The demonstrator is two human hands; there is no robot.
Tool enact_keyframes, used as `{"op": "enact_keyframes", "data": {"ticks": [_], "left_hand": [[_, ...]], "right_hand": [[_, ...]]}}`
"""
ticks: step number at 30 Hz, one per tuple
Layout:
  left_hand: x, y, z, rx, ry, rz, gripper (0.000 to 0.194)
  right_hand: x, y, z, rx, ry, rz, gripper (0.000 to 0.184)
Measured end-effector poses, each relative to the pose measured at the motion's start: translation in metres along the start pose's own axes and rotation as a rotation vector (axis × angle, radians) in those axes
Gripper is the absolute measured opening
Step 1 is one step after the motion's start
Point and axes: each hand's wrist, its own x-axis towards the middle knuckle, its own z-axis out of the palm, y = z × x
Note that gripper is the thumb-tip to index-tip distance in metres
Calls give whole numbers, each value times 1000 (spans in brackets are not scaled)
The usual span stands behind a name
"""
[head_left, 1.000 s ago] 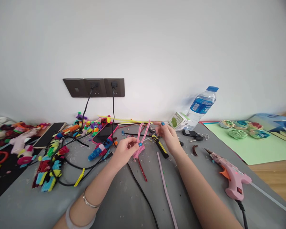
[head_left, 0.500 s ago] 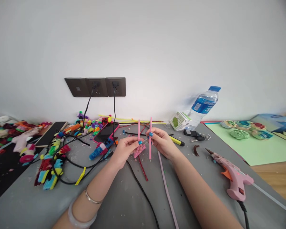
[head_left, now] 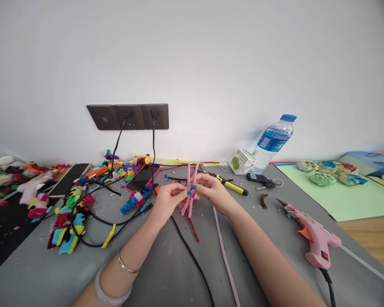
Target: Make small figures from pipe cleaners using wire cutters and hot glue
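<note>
My left hand [head_left: 173,196] pinches a pink pipe cleaner [head_left: 188,174] that stands nearly upright above the table. Close against it, my right hand [head_left: 211,190] grips a second pink pipe cleaner [head_left: 196,171], slightly tilted, its top leaning right. The two pieces run side by side and the fingertips of both hands meet at their middle. Lower pink ends [head_left: 190,211] stick out below the fingers; how many there are I cannot tell. Beneath the hands lies a red glittery pipe cleaner [head_left: 192,229], and a long pale pink one [head_left: 223,251] stretches toward the front edge.
A pink glue gun [head_left: 320,243] with its cord lies at right. Behind are a yellow-black cutter [head_left: 235,186], keys [head_left: 269,182], a box [head_left: 241,162] and a leaning bottle [head_left: 273,138]. Black cables [head_left: 192,251] and colourful pipe-cleaner figures [head_left: 65,230] spread leftward, near a phone [head_left: 144,178].
My right hand has moved left, bringing its pink pipe cleaner from apart to right beside the one in my left hand. More of the cutter now shows.
</note>
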Motion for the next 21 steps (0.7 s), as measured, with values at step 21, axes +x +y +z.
{"op": "enact_keyframes", "data": {"ticks": [21], "left_hand": [[-5, 6, 2, 215, -101, 194, 24]], "right_hand": [[0, 6, -6, 160, -19, 169, 27]]}}
